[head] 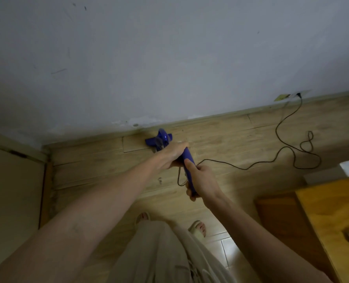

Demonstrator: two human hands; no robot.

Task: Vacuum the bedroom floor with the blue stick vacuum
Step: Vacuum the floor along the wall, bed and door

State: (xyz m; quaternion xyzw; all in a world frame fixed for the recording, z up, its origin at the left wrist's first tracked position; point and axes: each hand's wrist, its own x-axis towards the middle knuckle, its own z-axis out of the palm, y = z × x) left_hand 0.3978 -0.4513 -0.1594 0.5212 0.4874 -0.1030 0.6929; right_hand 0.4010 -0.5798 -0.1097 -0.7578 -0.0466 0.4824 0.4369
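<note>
Both hands on the blue stick vacuum (188,166), center frame. Left hand (172,157) is wrapped around the upper end of the handle, fingers curled over it, knuckles toward the wall. Right hand (203,179) grips the handle lower in frame, nearer me, thumb laid along the top of the blue grip, fingers curled under. Both are firm grasps, neither hand is loose.

Vacuum's long axis runs from the right hand up and slightly left, away from me toward the wall (169,58). Floor head (159,138) sits on the wood-look floor (230,139) just above center, close to the baseboard; I can't tell whether it touches. The shaft between handle and head is mostly hidden behind the left hand.

Black power cord (279,152) leaves the handle near the right hand, trails right across the floor in loops, then climbs to a wall outlet (292,96) at upper right.

Wooden furniture (332,211) at lower right. Door (10,190) at left edge. My slippered feet (198,228) and light trousers (159,252) at bottom center.
</note>
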